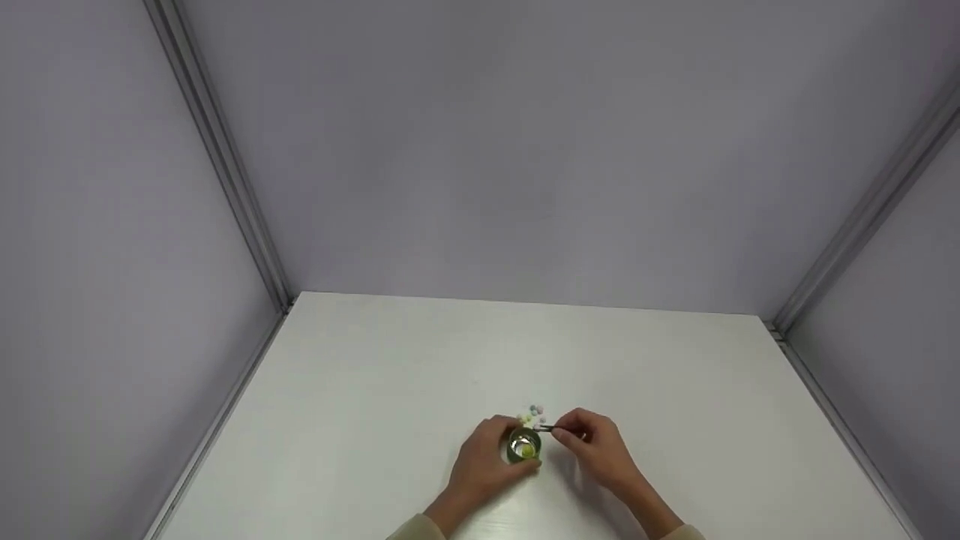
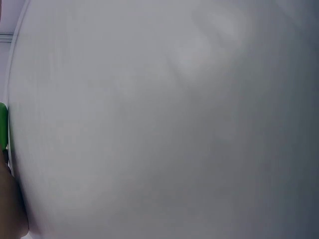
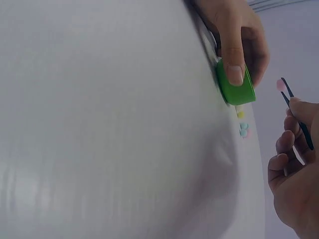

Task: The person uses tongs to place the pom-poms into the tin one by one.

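Left hand (image 1: 480,459) gripped small round green-walled container (image 3: 235,83) near front edge of white worktop (image 1: 375,390). Right hand (image 1: 596,442) pinched slim dark tweezers (image 3: 295,109) holding tiny pink bead (image 3: 280,84) above container. Loose pastel beads (image 1: 535,414) lay just behind container. Judged: bead light, slippery; tweezer tips needed centred hold.

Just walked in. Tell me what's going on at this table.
A person sits at a white table. The left hand grips a small green cup that stands on the table, thumb across its side. The right hand pinches dark tweezers, and a tiny pink bead sits in their tips, held in the air just beside the cup. A few more small pastel beads lie loose on the table next to the cup. Something yellow shows inside the cup in the head view.
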